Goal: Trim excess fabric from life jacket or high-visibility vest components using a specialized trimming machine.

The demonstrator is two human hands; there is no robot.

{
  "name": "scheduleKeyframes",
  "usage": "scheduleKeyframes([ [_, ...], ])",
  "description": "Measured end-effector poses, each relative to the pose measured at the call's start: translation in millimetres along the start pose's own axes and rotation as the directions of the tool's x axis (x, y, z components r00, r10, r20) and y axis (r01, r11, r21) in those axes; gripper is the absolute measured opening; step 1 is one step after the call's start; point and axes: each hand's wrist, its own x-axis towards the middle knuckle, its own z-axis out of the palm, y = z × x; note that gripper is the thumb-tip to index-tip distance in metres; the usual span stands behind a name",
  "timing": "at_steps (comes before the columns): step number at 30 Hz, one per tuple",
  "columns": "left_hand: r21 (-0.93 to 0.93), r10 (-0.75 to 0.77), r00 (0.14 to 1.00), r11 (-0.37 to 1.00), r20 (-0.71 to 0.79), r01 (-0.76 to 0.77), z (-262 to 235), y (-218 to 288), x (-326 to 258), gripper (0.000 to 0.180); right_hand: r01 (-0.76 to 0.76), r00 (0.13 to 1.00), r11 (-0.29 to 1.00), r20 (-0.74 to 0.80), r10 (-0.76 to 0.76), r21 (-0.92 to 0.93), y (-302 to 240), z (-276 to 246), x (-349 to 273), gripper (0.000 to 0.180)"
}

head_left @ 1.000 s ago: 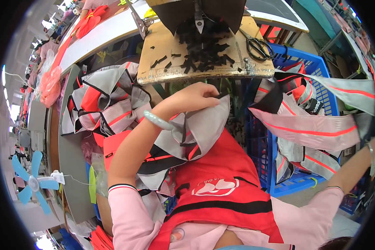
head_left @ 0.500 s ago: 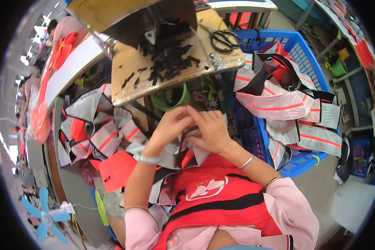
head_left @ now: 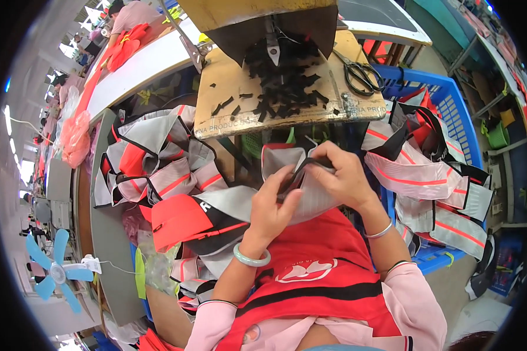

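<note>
Both hands are at work on a light grey fabric piece (head_left: 310, 202) with black edging, held over my lap just below the board. My left hand (head_left: 273, 206) has its fingers closed on the piece's edge, thumb apart. With thumb and fingers, my right hand (head_left: 341, 178) pinches the black edging (head_left: 319, 165) at the top of the piece. A grey flap with a red rim (head_left: 278, 157) stands up behind the fingers. Beside my left wrist lies a red and black fabric section (head_left: 184, 219), apparently joined to the grey piece.
A wooden board (head_left: 222, 120) strewn with black scraps (head_left: 284, 82) sits under a yellow and dark machine (head_left: 263, 17). Black-handled scissors (head_left: 362, 76) lie on its right. More grey and red sewn pieces (head_left: 164, 158) heap left; others fill a blue basket (head_left: 459, 111). A small fan (head_left: 57, 272) stands left.
My hands have moved apart and slightly right, and the grey piece is now spread between them. The view has shifted, so the board sits further right and lower.
</note>
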Motion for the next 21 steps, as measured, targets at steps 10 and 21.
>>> scheduleKeyframes([
  [10, 0.055, 0.065, 0.992, 0.996, 0.107, -0.072, -49, 19, 83, 0.027, -0.031, 0.998, 0.997, 0.053, 0.035, -0.072, -19, -26, 60, 0.023],
  [21, 0.041, -0.179, 0.932, 0.984, 0.317, 0.175, -86, -1, 156, 0.030, -0.061, 0.996, 0.998, 0.070, 0.062, -0.013, 0, -17, 114, 0.022],
])
